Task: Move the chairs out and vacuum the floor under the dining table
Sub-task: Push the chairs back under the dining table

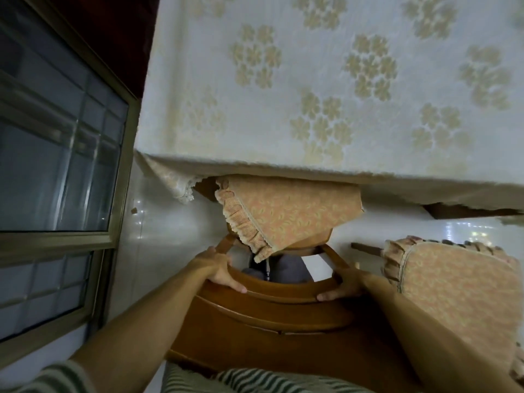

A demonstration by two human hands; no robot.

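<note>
Grips clamped: left grip (220,272), right grip (344,287) on chair (269,321) backrest ends; seat partly under dining table (297,80).

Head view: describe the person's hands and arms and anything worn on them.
The left hand and right hand are bare, with no gloves, rings or watch showing. Both forearms are uncovered. A green-and-white striped sleeve shows on the left arm, matching the shirt below. No right sleeve is in view.
</note>
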